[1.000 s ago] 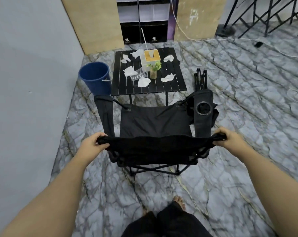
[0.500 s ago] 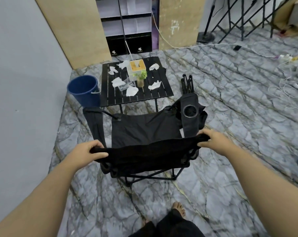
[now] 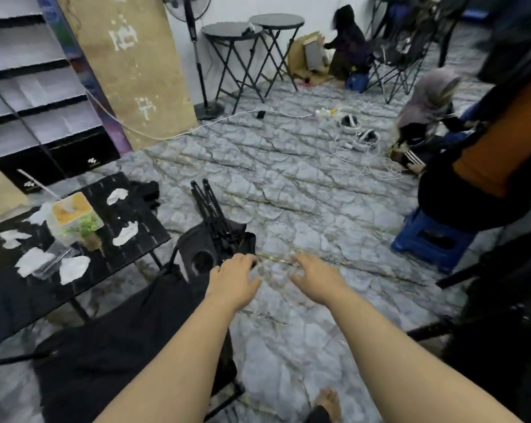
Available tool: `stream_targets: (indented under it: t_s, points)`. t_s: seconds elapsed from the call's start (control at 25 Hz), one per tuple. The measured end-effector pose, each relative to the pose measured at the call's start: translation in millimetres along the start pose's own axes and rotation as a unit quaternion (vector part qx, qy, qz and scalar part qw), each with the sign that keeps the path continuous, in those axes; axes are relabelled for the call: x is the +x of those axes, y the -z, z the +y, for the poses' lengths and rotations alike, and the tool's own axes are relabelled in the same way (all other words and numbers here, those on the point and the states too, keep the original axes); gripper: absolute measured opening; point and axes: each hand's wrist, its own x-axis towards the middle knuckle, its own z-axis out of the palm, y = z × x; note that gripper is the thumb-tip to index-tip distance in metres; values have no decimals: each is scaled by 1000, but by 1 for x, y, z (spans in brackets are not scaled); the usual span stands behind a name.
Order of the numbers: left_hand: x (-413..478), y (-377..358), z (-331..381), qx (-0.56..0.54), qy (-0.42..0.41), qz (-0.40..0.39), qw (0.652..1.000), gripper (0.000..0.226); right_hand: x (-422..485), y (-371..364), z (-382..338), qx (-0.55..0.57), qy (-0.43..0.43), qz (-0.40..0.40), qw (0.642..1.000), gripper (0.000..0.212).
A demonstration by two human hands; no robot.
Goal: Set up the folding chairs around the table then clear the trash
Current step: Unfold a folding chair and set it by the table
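Observation:
An unfolded black folding chair (image 3: pixel 114 346) stands at the lower left, its cup-holder armrest (image 3: pixel 201 259) beside the low black slatted table (image 3: pixel 142 227). Crumpled white tissues (image 3: pixel 125 235) lie scattered on the table, around a tissue box (image 3: pixel 70 209) and a small green plant (image 3: pixel 85 225). A second folded black chair (image 3: pixel 211 209) lies on the floor just beyond the armrest. My left hand (image 3: pixel 232 277) hovers open near the armrest, holding nothing. My right hand (image 3: pixel 314 276) is open over bare floor, fingers spread toward the folded chair.
A blue plastic stool (image 3: pixel 432 239) and a seated person in orange and black (image 3: pixel 496 154) are at the right. Cables and a power strip (image 3: pixel 328 112) cross the floor further back. Two round folding tables (image 3: pixel 252 29) and a fan stand (image 3: pixel 197 56) line the far wall.
Both hands have let go of the open chair's backrest and reach forward to the right. The view has swung right, so the table now sits at the left and the blue bucket is out of sight.

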Motion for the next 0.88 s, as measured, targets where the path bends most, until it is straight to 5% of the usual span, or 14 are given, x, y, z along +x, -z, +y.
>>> stream_targets:
  t_s: [0.32,0.88]
  points:
    - [182,-34,131,1,21,-4,1000,52,114,105,142,-52,-41,6,998,56]
    - [542,9,127,3,99,-20,995,54,462,254,156,-90,-7,-50,995,55]
